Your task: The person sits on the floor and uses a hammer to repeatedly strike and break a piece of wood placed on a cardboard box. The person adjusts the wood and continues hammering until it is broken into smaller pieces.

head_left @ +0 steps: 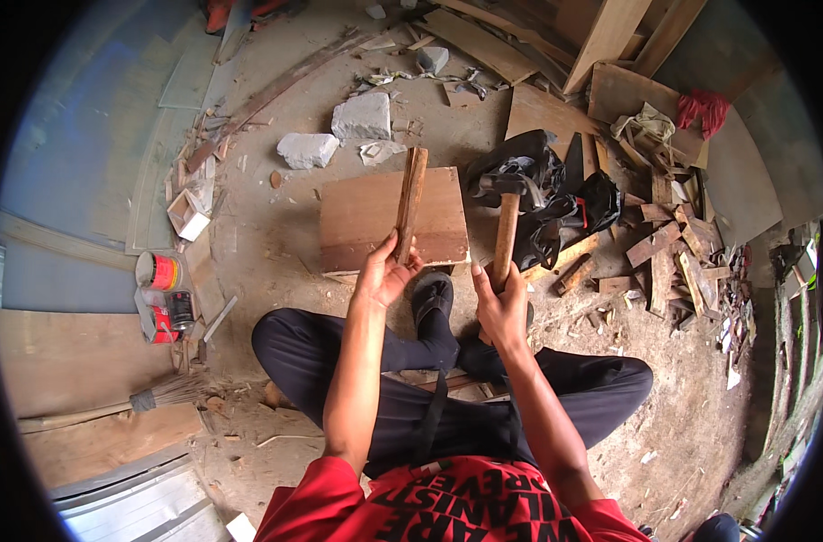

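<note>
Head view: a narrow wooden strip [411, 203] is held at its near end by the left hand [386, 269], fingers wrapped round it, and is laid lengthwise across a flat brown board [362, 217] resting on the dirt floor just ahead of the crossed legs. A hammer [505, 226] is gripped by the right hand [500, 303], fingers clenched low on the wooden handle, with the dark head raised just beside the board's right edge, apart from the strip. The step in hand is judged to be the steadying of the strip before a blow is struck; no nail can be made out at this size. For the next move, the strip would need to be kept pinned and the hammer head brought over it squarely, clear of the left fingers. Two pale stone blocks [362, 116] are seen beyond the board, timber offcuts [669, 257] to the right.
</note>
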A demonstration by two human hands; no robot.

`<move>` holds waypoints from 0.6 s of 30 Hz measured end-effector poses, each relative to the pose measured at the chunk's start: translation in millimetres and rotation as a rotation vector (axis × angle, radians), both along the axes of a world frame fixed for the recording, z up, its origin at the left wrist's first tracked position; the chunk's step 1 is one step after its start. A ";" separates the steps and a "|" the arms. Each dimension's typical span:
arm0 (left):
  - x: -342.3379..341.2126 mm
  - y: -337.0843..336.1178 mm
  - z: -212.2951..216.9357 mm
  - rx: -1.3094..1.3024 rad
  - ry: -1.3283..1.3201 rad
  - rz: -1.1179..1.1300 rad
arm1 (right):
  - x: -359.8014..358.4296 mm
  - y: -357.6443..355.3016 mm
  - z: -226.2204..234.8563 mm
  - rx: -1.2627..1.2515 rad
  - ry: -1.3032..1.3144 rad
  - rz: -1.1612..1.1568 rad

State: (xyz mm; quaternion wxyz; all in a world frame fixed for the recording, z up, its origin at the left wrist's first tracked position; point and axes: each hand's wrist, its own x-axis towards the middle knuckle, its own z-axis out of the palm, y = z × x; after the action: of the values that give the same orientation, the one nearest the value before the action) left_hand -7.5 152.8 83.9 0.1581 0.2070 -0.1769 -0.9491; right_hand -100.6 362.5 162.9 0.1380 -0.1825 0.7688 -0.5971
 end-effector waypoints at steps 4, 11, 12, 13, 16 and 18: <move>-3.8 39.4 34.1 0.063 0.118 -0.022 | 5.3 -4.8 0.7 -0.218 -0.181 -0.076; -17.2 54.0 32.8 -0.823 -0.263 0.349 | 0.8 1.4 38.1 -0.241 -0.332 -0.064; -19.4 38.2 25.8 -1.262 -0.371 0.356 | -9.9 9.7 15.1 -0.157 -0.267 -0.035; -19.1 25.4 24.9 -1.546 -0.435 0.349 | -14.7 15.4 -7.2 -0.104 -0.216 -0.029; -20.1 0.3 -3.5 -1.752 -0.452 0.267 | -7.6 29.3 -43.5 0.044 -0.072 0.025; -17.1 -2.3 -26.3 -1.815 -0.542 0.291 | 5.5 36.0 -45.2 0.118 -0.084 0.086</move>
State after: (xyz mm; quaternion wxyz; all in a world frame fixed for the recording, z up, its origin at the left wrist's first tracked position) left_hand -24.6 150.5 57.5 0.3282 0.2382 -0.8480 -0.3413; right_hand -95.1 398.5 117.7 0.2060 -0.1817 0.7878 -0.5512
